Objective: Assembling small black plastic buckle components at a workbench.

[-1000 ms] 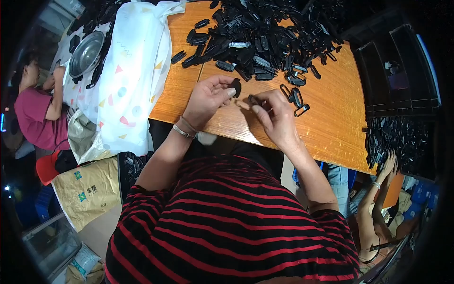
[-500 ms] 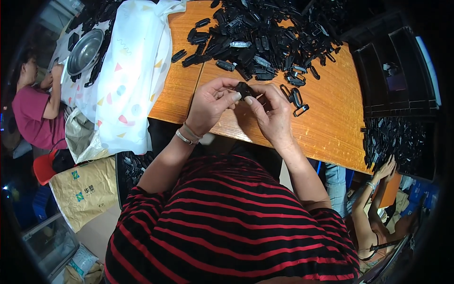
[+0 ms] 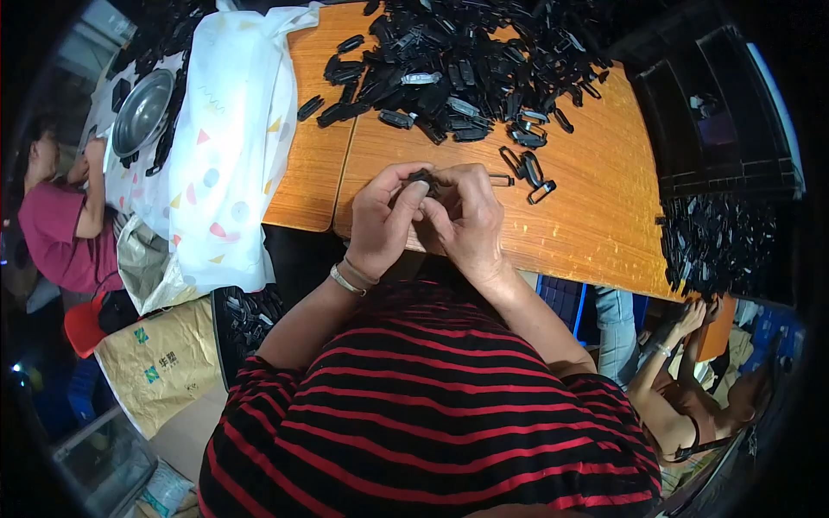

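Note:
Both hands meet over the near edge of the wooden table [image 3: 587, 246], closed around one small black plastic part [image 3: 420, 180]. My left hand [image 3: 382, 216] pinches it, its thumb lying across the top. From the other side my right hand [image 3: 471, 216] grips the same part, fingers curled and thumb below. Most of the part is hidden by the fingers. Beyond the hands lies a large heap of black plastic parts [image 3: 449, 69], long and narrow. A few loose frame-shaped parts [image 3: 524, 166] rest to the right of my right hand.
On the left, a patterned white plastic cover [image 3: 216, 155] lies beside a metal bowl [image 3: 142, 112]. A co-worker in a purple top [image 3: 65, 216] sits there. At the right, another person's hand [image 3: 691, 319] is by a second pile of parts [image 3: 717, 242]. A brown sack [image 3: 164, 363] hangs lower left.
My hands have come slightly nearer my body, and their fingers have closed further over the black part. The view has shifted slightly. The person at right has lowered their hands from the pile.

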